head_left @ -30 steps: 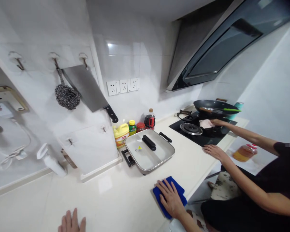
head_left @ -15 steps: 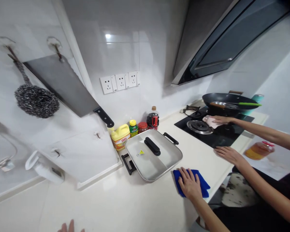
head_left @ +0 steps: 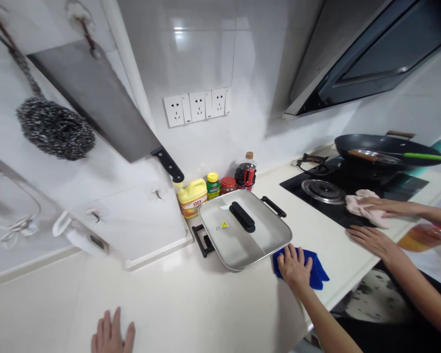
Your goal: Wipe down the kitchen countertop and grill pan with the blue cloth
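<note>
Pressing flat on a blue cloth (head_left: 308,264), the right hand (head_left: 294,264) lies open with fingers spread, palm down, gripping nothing. The cloth sits on the white worktop (head_left: 191,304) just beside the near right corner of the lidded steel pan (head_left: 242,230), touching or nearly touching its rim; its long axis runs left to right, with the free end pointing right toward the worktop's edge. The left hand (head_left: 112,336) rests open and flat on the worktop at the bottom of the view, well apart from the cloth. Farther right, another person's hand (head_left: 385,208) presses a pink cloth (head_left: 360,208) at the black hob (head_left: 353,189).
</note>
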`<state>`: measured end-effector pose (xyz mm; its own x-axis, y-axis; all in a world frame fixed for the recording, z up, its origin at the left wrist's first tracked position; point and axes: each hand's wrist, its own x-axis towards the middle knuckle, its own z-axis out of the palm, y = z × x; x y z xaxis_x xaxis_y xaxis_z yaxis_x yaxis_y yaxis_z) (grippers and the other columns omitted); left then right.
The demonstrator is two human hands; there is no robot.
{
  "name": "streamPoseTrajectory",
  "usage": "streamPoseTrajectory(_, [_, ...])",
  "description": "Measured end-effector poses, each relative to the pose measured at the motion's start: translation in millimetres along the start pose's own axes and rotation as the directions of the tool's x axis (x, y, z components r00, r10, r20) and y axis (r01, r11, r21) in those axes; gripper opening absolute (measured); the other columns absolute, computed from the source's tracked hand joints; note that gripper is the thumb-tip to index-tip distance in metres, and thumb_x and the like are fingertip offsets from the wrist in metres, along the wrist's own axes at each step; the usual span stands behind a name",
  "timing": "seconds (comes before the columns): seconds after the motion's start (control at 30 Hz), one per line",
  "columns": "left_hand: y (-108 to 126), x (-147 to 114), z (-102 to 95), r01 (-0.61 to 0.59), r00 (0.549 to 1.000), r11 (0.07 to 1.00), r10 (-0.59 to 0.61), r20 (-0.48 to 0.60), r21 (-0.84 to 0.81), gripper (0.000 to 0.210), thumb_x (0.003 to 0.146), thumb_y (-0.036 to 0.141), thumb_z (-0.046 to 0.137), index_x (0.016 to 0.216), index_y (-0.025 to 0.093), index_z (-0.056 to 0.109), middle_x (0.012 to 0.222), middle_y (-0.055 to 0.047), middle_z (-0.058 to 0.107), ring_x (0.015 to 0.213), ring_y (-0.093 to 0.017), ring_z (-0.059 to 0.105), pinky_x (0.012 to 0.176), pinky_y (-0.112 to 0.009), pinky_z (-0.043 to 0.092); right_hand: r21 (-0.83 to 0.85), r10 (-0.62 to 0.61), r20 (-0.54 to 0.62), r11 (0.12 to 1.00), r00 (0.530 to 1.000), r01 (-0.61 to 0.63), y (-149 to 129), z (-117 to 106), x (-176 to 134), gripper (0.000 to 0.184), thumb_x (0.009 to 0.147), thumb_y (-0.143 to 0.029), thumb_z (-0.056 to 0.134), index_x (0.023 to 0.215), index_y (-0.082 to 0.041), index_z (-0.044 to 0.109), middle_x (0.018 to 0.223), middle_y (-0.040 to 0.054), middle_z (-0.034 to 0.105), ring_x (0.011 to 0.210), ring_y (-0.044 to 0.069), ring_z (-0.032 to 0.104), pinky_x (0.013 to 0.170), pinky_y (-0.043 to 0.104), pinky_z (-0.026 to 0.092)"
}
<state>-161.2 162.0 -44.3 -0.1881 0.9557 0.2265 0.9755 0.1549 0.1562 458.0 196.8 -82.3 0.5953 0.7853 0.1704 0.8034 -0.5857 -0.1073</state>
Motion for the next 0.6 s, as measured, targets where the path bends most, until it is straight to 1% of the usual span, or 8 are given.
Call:
streamPoseTrajectory(0.07, [1, 0, -2.0, 0.003, 1.000, 1.000, -0.003, -0.012, 0.006, 0.070, 0.093, 0.052, 0.025, 0.149, 0.013, 0.037, 0.160, -0.018, 0.029, 0.150, -0.034, 0.018, 0.118, -0.057, 0.021, 0.034, 0.024, -0.061, 0.999, 0.998, -0.022, -9, -5, -17, 0.060, 0.093, -0.034, 0.023, 0.146, -0.016, 0.044, 0.152, 0.0122, 0.041, 0.145, 0.036, 0.021, 0.114, 0.064, 0.015])
streamPoseTrajectory(0.13, [2, -1, -2.4, -0.009, 0.999, 1.000, 0.009, -0.040, 0.003, 0.070, 0.094, 0.052, 0.023, 0.148, 0.011, 0.039, 0.158, -0.020, 0.030, 0.150, -0.035, 0.017, 0.118, -0.056, 0.020, 0.059, 0.021, -0.131, 0.998, 0.991, -0.014, -21, -9, -39, 0.060, 0.093, -0.034, 0.022, 0.145, -0.014, 0.045, 0.150, 0.0152, 0.043, 0.143, 0.038, 0.025, 0.113, 0.067, 0.015])
streamPoseTrajectory(0.23, [3, -3, -1.1, -0.028, 0.997, 1.000, 0.027, -0.073, -0.013, 0.070, 0.094, 0.052, 0.024, 0.147, 0.009, 0.040, 0.158, -0.023, 0.031, 0.150, -0.036, 0.017, 0.117, -0.057, 0.021, 0.074, -0.034, -0.197, 0.996, 0.980, 0.049, -39, -13, -78, 0.060, 0.094, -0.034, 0.021, 0.143, -0.011, 0.048, 0.147, 0.0191, 0.045, 0.142, 0.040, 0.028, 0.112, 0.069, 0.016])
streamPoseTrajectory(0.33, [3, -5, 1.2, -0.030, 0.995, 0.999, 0.027, -0.092, -0.034, 0.069, 0.094, 0.051, 0.025, 0.147, 0.009, 0.041, 0.158, -0.023, 0.031, 0.150, -0.036, 0.016, 0.117, -0.056, 0.020, 0.086, -0.115, -0.235, 0.987, 0.965, 0.139, -55, -14, -118, 0.060, 0.095, -0.035, 0.022, 0.144, -0.012, 0.046, 0.147, 0.0186, 0.045, 0.144, 0.039, 0.026, 0.112, 0.070, 0.015])
streamPoseTrajectory(0.47, [-1, -7, 5.2, -0.045, 0.993, 0.997, 0.038, -0.112, -0.060, 0.071, 0.093, 0.051, 0.026, 0.144, 0.005, 0.045, 0.156, -0.027, 0.031, 0.149, -0.039, 0.017, 0.117, -0.058, 0.019, 0.135, -0.228, -0.248, 0.954, 0.942, 0.267, -78, -16, -169, 0.057, 0.095, -0.034, 0.026, 0.146, -0.016, 0.044, 0.149, 0.0150, 0.044, 0.146, 0.037, 0.021, 0.112, 0.071, 0.016])
streamPoseTrajectory(0.6, [-3, -8, 7.9, -0.055, 0.990, 0.995, 0.044, -0.138, -0.080, 0.071, 0.093, 0.050, 0.024, 0.144, 0.004, 0.045, 0.156, -0.027, 0.030, 0.150, -0.039, 0.014, 0.117, -0.059, 0.018, 0.198, -0.287, -0.215, 0.923, 0.934, 0.329, -106, -22, -212, 0.054, 0.093, -0.030, 0.032, 0.144, -0.016, 0.046, 0.150, 0.0145, 0.043, 0.147, 0.037, 0.018, 0.113, 0.072, 0.014])
